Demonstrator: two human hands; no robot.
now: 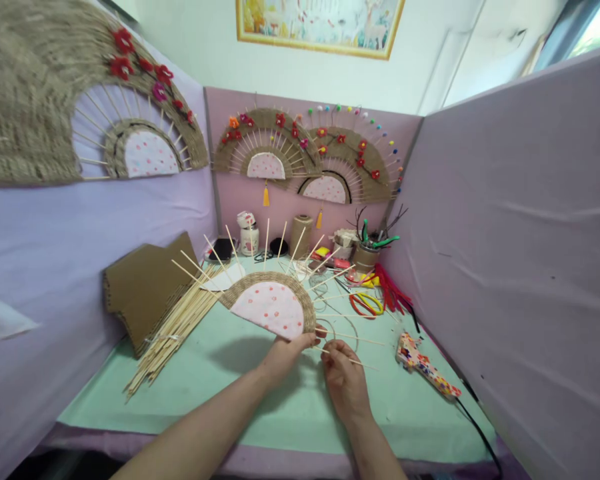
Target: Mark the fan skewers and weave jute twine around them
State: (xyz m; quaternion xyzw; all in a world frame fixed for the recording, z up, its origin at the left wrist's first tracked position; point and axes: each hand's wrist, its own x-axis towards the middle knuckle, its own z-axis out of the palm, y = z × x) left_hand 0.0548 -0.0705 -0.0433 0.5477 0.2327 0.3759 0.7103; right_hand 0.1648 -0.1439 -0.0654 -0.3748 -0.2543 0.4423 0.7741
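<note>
The left hand (290,352) was closed on the lower right corner of the fan frame (273,307), thumb in front. The frame was held tilted above the surface (220,407), its sticks radiating outward from the woven twine band. The right hand (344,367) was partly closed, fingertips pinched at the twine (354,333) beside the lowest stick. The glue gun (425,370) lay to the right of the hands; the stick bundle (173,333) lay to the left.
</note>
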